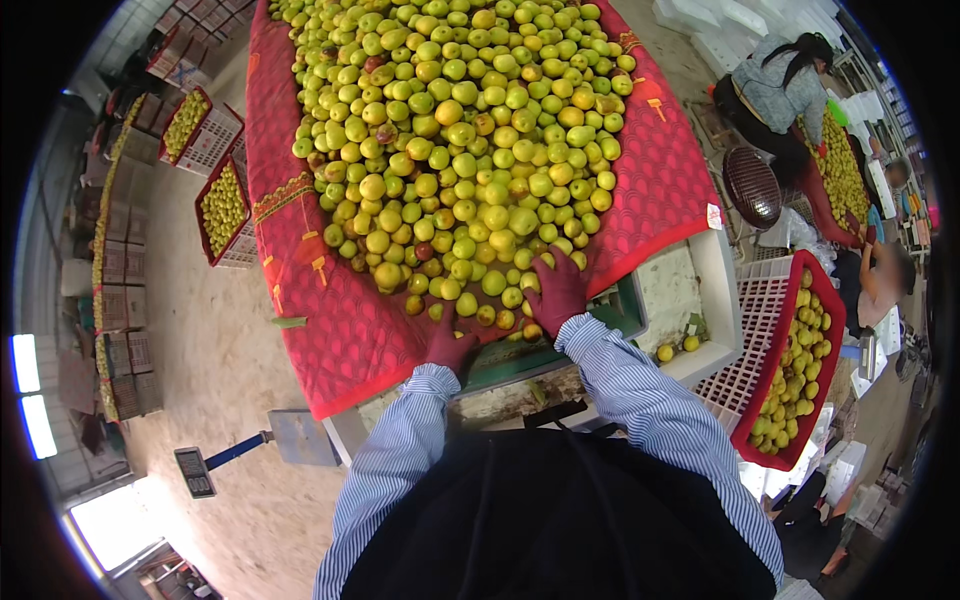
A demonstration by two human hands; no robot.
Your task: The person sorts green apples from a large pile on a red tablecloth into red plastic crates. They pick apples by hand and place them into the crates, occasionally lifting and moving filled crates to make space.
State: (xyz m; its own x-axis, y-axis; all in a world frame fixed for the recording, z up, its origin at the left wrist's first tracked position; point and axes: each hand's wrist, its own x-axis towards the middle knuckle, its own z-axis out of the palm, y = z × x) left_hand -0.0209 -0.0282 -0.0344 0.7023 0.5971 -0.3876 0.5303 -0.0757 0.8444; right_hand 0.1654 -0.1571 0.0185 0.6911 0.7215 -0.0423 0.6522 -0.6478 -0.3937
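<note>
A large heap of green-yellow jujube-like fruits (450, 150) lies on a red patterned quilt (345, 330) spread over a table. Both my hands wear dark red gloves and rest at the near edge of the heap. My left hand (450, 346) has its thumb and fingers apart beside the lowest fruits. To its right, my right hand (561, 294) reaches in with spread fingers, touching fruits near its fingertips. A few fruits lie between the two hands, above a green chute-like edge (510, 373). Some fruits show brown or reddish patches.
At right stands a red-rimmed white crate (757, 322) of fruits; two loose fruits (678, 349) lie on a pale ledge (712, 367). More filled crates (244, 247) and a platform scale (304, 436) stand at left. A co-worker (784, 97) bends over another fruit heap (840, 176).
</note>
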